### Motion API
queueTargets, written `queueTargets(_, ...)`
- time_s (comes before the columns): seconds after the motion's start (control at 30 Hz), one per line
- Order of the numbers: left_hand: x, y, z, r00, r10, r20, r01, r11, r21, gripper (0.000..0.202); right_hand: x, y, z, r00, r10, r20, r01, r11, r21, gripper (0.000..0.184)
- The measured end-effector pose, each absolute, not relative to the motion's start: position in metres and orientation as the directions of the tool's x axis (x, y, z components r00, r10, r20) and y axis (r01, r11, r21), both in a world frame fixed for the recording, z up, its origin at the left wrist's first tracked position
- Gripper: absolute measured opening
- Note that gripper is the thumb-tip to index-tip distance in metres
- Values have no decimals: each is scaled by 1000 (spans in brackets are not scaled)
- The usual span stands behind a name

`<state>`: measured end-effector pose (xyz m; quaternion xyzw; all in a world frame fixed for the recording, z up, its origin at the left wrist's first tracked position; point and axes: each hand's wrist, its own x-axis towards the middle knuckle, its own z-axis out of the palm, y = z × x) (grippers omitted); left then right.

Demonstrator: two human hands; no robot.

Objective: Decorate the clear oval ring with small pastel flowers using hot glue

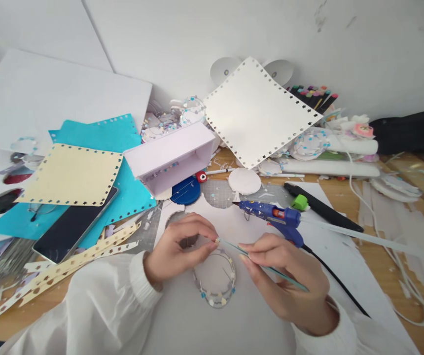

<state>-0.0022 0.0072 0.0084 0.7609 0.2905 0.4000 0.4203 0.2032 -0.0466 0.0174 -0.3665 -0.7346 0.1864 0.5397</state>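
Note:
My right hand [286, 276] grips a pair of thin teal tweezers [276, 272], their tips pointing left. They reach the fingertips of my left hand [184, 244], where thumb and forefinger pinch a tiny pale paper piece [218, 240]. Just below the fingertips is a clear ring [217, 306] with small blue and cream pieces around it. White sheets lie under both hands. A blue glue gun [264, 211] rests beyond my right hand, its nozzle pointing left and a long clear glue stick [360, 234] sticking out behind.
Left of my hands lie a dark phone [73, 227], a cream punched sheet [73, 172] and blue sheets [93, 133]. A lilac open box [175, 148] and a round blue case [185, 192] stand ahead. A white punched sheet [256, 113] leans behind. Cables [374, 222] run along the right.

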Motion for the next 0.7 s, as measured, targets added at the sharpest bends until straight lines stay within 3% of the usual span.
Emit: queueTargets(0.7,-4,7,4,526,793,307,99,-415,904,12,201,-47,18,-104,765,635,280,636,-719,28)
